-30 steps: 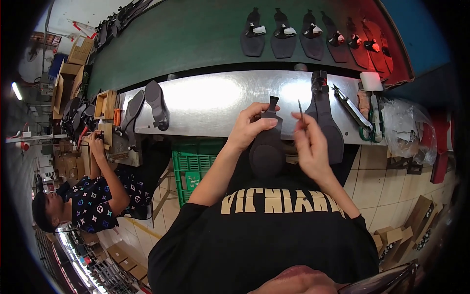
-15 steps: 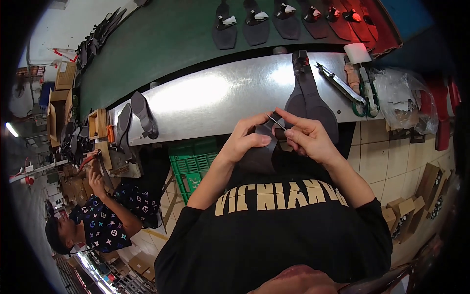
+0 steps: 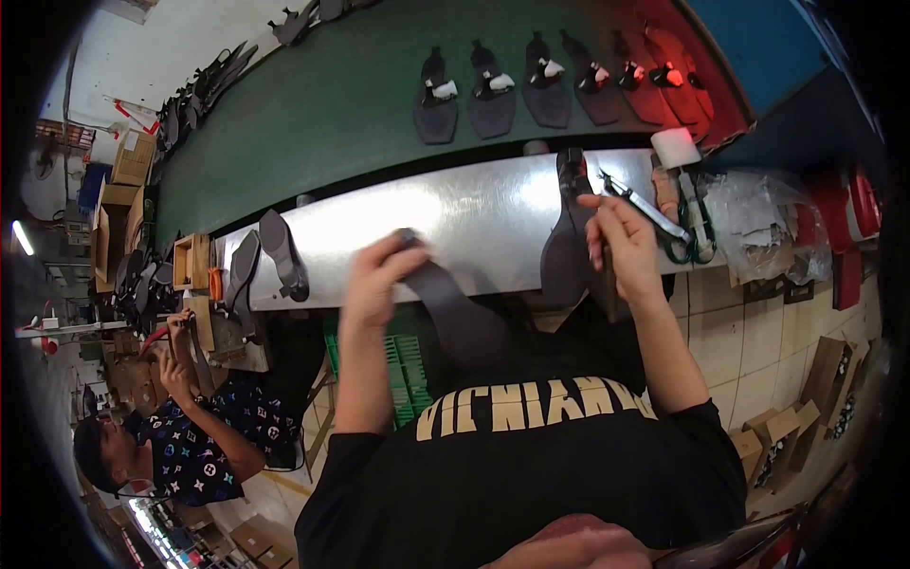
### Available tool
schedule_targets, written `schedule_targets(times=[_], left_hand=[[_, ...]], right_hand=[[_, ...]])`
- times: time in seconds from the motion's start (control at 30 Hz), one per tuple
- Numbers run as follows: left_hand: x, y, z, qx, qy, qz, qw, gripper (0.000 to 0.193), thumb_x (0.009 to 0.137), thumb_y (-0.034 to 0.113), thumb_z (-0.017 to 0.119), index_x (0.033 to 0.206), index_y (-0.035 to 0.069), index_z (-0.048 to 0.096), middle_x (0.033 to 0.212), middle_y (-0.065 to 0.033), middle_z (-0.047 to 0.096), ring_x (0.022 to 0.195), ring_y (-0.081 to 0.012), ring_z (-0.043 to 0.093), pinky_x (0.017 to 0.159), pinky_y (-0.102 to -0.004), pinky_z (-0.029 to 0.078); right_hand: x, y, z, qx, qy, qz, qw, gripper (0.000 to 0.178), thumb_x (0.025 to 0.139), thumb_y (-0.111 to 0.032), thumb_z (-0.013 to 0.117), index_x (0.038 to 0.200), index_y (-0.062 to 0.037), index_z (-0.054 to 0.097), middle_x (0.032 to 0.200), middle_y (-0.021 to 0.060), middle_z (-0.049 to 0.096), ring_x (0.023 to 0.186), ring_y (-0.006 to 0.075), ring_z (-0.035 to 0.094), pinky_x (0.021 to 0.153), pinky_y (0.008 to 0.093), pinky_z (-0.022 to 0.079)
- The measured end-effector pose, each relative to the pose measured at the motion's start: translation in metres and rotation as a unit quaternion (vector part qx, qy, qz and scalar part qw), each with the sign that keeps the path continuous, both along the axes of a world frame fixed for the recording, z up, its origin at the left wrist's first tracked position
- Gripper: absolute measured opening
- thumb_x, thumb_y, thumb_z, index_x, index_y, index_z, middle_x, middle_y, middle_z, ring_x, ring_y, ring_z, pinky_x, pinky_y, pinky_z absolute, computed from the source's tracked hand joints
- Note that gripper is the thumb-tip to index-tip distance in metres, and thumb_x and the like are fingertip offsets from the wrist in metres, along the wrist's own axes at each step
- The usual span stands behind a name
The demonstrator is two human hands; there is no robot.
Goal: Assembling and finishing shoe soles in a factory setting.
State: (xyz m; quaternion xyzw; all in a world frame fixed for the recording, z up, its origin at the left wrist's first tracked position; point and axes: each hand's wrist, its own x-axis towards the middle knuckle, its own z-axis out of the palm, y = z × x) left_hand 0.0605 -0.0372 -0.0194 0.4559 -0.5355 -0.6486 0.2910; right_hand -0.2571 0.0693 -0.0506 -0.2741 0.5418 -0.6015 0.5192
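My left hand (image 3: 372, 284), slightly blurred, grips a dark sandal sole (image 3: 464, 318) by its narrow heel end; the wide toe end hangs toward my body past the bench edge. At the right, my right hand (image 3: 626, 248) has its fingers curled around the narrow part of another dark sole (image 3: 603, 283), which is tilted nearly edge-on. Beside it, a third sole (image 3: 566, 248) lies on the metal bench (image 3: 370, 218) with its heel end pointing away from me.
Sandals (image 3: 491, 100) with white wrapping stand in a row on the green conveyor (image 3: 313, 123). Right of my hands lie a cutter (image 3: 649, 211), scissors (image 3: 703, 237) and a plastic bag (image 3: 763, 223). Two soles (image 3: 282, 251) rest at left, near a co-worker (image 3: 194, 436). A green crate (image 3: 403, 370) stands below.
My hands, together before, have moved apart. The left went left with its sole; the right went over to the soles on the bench and took hold of one, tilting it.
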Motion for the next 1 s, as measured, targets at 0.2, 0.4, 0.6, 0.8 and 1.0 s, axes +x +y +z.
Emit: schedule_targets(times=[0.2, 0.4, 0.6, 0.8, 1.0], left_hand=[[0.099, -0.024, 0.032, -0.411, -0.092, 0.407, 0.811, 0.012, 0.082, 0.002, 0.077, 0.092, 0.0, 0.072, 0.087, 0.0013, 0.061, 0.082, -0.0089, 0.058, 0.079, -0.0233, 0.045], [0.144, -0.027, -0.061, -0.42, -0.488, 0.369, 0.671, 0.028, 0.069, 0.022, 0.086, 0.088, 0.005, 0.075, 0.086, -0.006, 0.064, 0.086, -0.0249, 0.058, 0.077, -0.0375, 0.045], [0.1, -0.049, -0.03, -0.489, -0.449, 0.385, 0.641, 0.057, 0.071, 0.026, 0.086, 0.122, 0.008, 0.067, 0.114, -0.0131, 0.061, 0.107, -0.0306, 0.055, 0.093, -0.0433, 0.044], [0.029, -0.118, -0.06, -0.401, -0.245, 0.249, 0.847, 0.043, 0.083, 0.015, 0.079, 0.122, 0.005, 0.067, 0.116, -0.0095, 0.063, 0.105, -0.0176, 0.062, 0.091, -0.0303, 0.048], [-0.059, -0.219, -0.095, -0.417, -0.267, 0.178, 0.85, 0.052, 0.081, 0.032, 0.076, 0.123, 0.003, 0.064, 0.122, -0.0156, 0.064, 0.113, -0.0315, 0.062, 0.094, -0.0383, 0.048]], right_hand=[[-0.032, -0.032, -0.016, -0.071, 0.43, -0.112, 0.893, 0.026, 0.095, -0.012, 0.057, 0.118, -0.0042, 0.067, 0.08, 0.0056, 0.064, 0.066, 0.0175, 0.061, 0.061, 0.0299, 0.05], [-0.028, -0.033, -0.03, -0.062, 0.655, -0.119, 0.744, 0.042, 0.082, -0.002, 0.066, 0.124, -0.008, 0.066, 0.101, 0.0126, 0.06, 0.093, 0.031, 0.057, 0.081, 0.0406, 0.046], [-0.051, -0.009, -0.008, -0.063, 0.682, -0.142, 0.714, 0.039, 0.078, -0.003, 0.068, 0.117, -0.0083, 0.068, 0.105, 0.0116, 0.061, 0.097, 0.0329, 0.055, 0.086, 0.0428, 0.045], [-0.071, -0.001, -0.018, -0.001, 0.738, -0.073, 0.671, 0.028, 0.086, -0.016, 0.066, 0.114, -0.012, 0.068, 0.102, 0.005, 0.065, 0.093, 0.0268, 0.056, 0.083, 0.0422, 0.04], [-0.077, -0.003, -0.009, 0.038, 0.681, -0.102, 0.724, 0.026, 0.091, -0.011, 0.059, 0.117, -0.0107, 0.065, 0.098, 0.0097, 0.069, 0.09, 0.0302, 0.06, 0.082, 0.0414, 0.044]])
